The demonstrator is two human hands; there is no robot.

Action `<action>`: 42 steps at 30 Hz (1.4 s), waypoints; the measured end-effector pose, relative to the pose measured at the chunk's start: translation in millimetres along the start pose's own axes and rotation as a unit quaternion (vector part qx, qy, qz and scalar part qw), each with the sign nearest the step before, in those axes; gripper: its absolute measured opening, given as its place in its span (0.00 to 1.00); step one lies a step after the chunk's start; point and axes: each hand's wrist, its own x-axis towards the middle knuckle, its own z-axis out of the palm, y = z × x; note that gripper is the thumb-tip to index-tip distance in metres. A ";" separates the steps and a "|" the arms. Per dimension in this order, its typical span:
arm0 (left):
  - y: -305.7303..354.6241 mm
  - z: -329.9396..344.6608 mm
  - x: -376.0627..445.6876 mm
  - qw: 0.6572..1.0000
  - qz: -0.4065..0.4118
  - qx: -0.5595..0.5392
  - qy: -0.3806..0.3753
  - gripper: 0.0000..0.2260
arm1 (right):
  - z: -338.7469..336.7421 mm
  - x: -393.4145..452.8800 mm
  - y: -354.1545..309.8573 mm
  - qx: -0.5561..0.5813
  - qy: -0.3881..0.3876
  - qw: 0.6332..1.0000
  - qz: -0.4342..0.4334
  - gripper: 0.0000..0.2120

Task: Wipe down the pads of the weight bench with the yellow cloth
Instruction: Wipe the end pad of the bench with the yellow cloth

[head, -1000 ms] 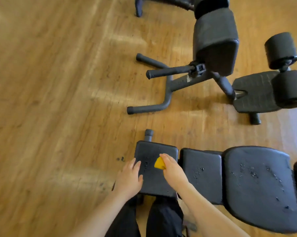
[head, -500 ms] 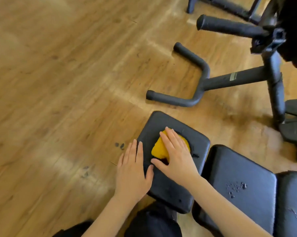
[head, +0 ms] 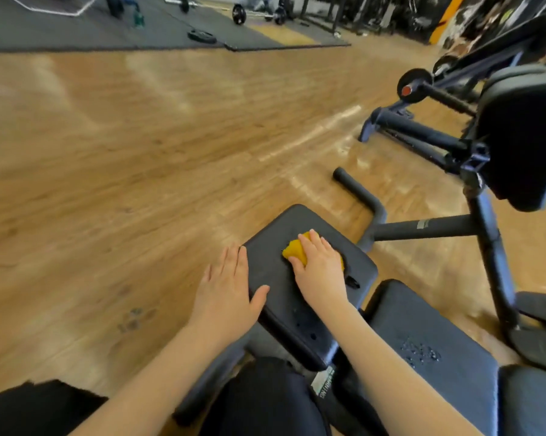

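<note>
Right hand (head: 320, 270) flat, fingers spread, pressing yellow cloth (head: 295, 251) on end pad (head: 284, 297) at centre frame; left hand (head: 226, 297) open on pad's left edge

Both forearms are bare, with no sleeves, watch or rings visible on the left hand (head: 226, 291) or right hand (head: 320, 269). Black trousers (head: 265, 401) cover the legs, below the forearms.

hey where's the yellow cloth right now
In the head view, the yellow cloth lies on the end pad of the bench, low and centre, pressed under the right hand; the left hand rests on the pad's left edge.
</note>
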 end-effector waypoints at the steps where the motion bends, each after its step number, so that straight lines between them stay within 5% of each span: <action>1: 0.2 1.6 -8.5 1.000 -0.011 -0.004 -0.005 0.36 | -2.2 -1.4 1.1 0.021 -0.002 1.000 -0.020 0.23; 13: -26.8 3.5 -10.4 0.999 0.014 -0.031 -0.005 0.45 | -8.4 59.7 -16.2 -0.016 -0.027 0.997 -0.067 0.22; 21: -33.3 4.7 0.6 0.992 -0.017 -0.117 -0.039 0.51 | 15.2 -13.0 -36.9 0.058 -0.062 0.944 -0.318 0.18; 26: -30.8 0.3 1.8 0.992 -0.003 -0.116 -0.044 0.51 | -28.9 48.6 10.4 0.089 0.003 0.980 -0.178 0.21; 32: -28.8 1.3 1.1 0.992 0.000 -0.117 -0.047 0.50 | -16.0 82.5 16.3 0.038 -0.032 0.997 -0.066 0.20; 42: -30.7 2.0 -0.7 0.988 -0.026 -0.141 -0.051 0.52 | 14.3 -30.7 -31.1 -0.007 -0.033 0.943 -0.332 0.17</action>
